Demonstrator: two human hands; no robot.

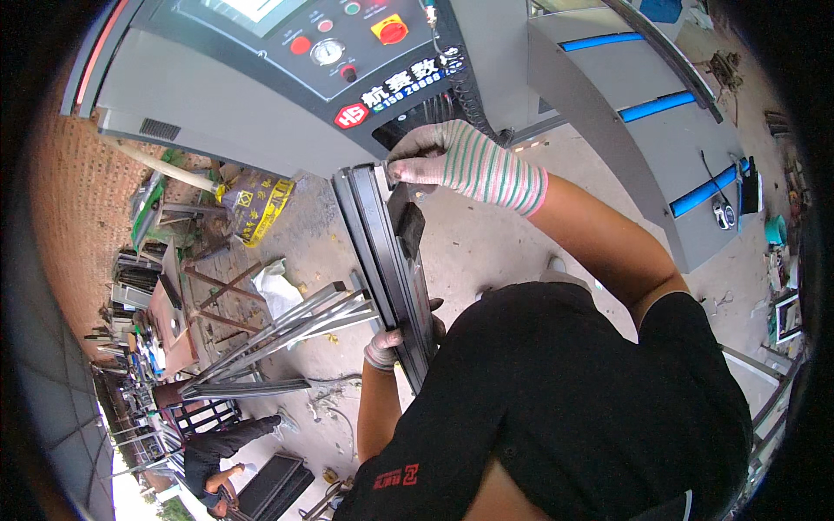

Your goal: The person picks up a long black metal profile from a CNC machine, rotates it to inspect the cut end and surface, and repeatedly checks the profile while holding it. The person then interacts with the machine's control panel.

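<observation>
A bundle of long dark profiles (380, 247) stands tilted in front of the person's body, its upper end just below the grey machine (287, 148) with the control panel and its lower end running down toward the black shirt (556, 391). The gloved left hand (383, 350) grasps the bundle low down, thumb on the near side and fingertips showing past the far edge. The right hand (447, 161), in a striped glove, is at the upper end with thumb and fingers bent together; whether they pinch an edge or a small piece there, I cannot tell. A short dark piece (410, 230) lies along the bundle's right side, below that hand. The step in hand looks like steadying the profiles while attending to their upper end. From here, the next move seems to call for a firm left-hand hold, so the lengths neither slide past one another nor swing, and for fine, light finger work by the right. Paler profiles (287, 334) lie to the left, near enough that a sideways turn of the bundle might knock them.
</observation>
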